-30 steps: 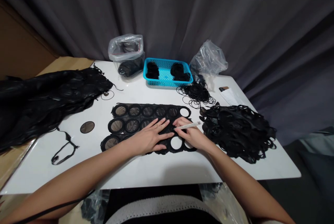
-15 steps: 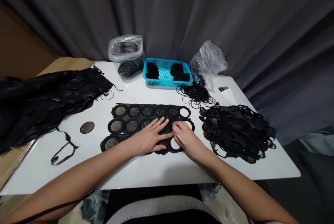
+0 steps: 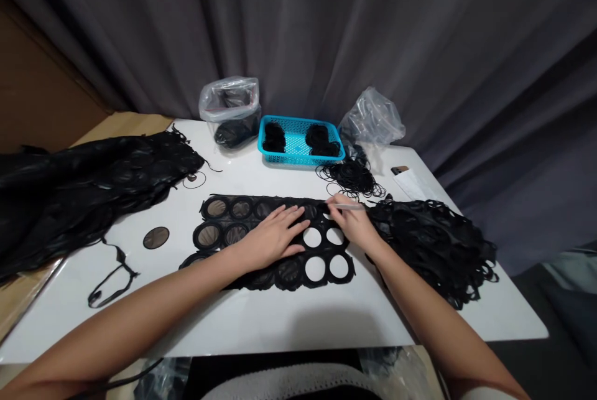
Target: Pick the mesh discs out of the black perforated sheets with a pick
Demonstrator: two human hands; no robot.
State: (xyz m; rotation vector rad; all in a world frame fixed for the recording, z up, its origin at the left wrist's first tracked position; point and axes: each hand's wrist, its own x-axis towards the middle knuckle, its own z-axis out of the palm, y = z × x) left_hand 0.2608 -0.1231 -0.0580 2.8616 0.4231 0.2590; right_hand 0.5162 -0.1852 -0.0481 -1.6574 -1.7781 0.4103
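Note:
A black sheet (image 3: 217,221) with rows of round rings lies flat on the white table. Several rings at its right end are see-through to the white below; the others have dark mesh inside. My left hand (image 3: 275,237) rests spread on the middle of the sheet. Over the upper right corner, my right hand (image 3: 352,219) is closed around a thin pale tool (image 3: 347,206), and a small dark piece shows at its fingertips. Right beside it sits a pile of black ring-cut scraps (image 3: 433,244).
Behind stand a blue basket (image 3: 298,158) with black bundles, plastic bags (image 3: 231,98) and loose black rings (image 3: 352,177). Black material (image 3: 93,182) covers the left side, near a dark disc (image 3: 156,237) and a strip loop (image 3: 114,282). White paper (image 3: 415,183) lies back right.
My right hand has moved up to the top row, and the ring in the middle row near my left fingers now shows white. The whole view has shifted slightly.

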